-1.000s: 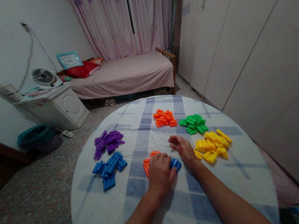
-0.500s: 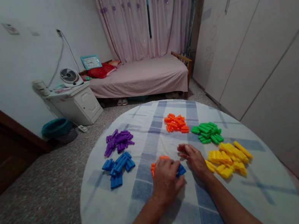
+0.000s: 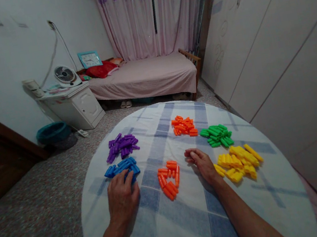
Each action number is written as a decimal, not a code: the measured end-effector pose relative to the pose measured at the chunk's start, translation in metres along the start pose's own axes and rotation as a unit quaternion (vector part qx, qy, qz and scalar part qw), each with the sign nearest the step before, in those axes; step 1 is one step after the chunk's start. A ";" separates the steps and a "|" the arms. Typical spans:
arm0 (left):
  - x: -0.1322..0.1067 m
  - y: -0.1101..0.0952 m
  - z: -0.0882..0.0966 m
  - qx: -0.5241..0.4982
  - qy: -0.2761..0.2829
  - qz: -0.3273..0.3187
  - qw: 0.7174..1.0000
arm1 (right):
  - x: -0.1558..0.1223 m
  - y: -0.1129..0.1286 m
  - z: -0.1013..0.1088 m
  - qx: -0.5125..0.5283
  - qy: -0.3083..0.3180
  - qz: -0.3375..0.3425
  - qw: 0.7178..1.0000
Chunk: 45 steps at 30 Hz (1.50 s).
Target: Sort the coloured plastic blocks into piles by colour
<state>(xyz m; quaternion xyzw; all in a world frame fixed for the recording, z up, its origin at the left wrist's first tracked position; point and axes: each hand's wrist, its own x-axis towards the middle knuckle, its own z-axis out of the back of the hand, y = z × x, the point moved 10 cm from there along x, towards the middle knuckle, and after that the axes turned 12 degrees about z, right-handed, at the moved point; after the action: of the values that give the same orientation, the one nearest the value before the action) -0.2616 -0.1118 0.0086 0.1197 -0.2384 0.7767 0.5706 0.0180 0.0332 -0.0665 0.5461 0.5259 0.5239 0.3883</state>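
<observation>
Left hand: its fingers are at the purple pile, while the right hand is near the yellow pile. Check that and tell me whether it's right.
The pile's colour is wrong: the head view shows the left hand with its fingers at the blue pile. The right hand is near the yellow pile, as stated.

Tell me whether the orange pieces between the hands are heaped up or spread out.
Spread out: the orange pieces lie in a rough ring on the tablecloth, a patch of it showing inside.
</observation>
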 end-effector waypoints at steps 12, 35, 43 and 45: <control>-0.011 -0.106 -0.062 -0.233 0.252 -0.001 0.939 | -0.015 0.030 -0.040 -0.243 0.146 0.168 0.944; 0.029 -0.122 -0.088 -0.421 0.230 -0.025 0.877 | -0.013 0.034 -0.036 -0.393 0.097 0.162 0.900; 0.034 -0.118 -0.083 -0.451 0.221 0.010 0.865 | 0.008 0.034 -0.034 -0.378 0.085 0.122 0.914; 0.035 -0.116 -0.085 -0.452 0.220 0.025 0.864 | 0.023 0.036 -0.027 -0.361 0.062 0.122 0.923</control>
<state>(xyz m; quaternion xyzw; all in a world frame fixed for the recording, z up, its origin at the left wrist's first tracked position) -0.1558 -0.0123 -0.0208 -0.3309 -0.4344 0.6040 0.5805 -0.0053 0.0473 -0.0238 0.3955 0.2536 0.7544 0.4584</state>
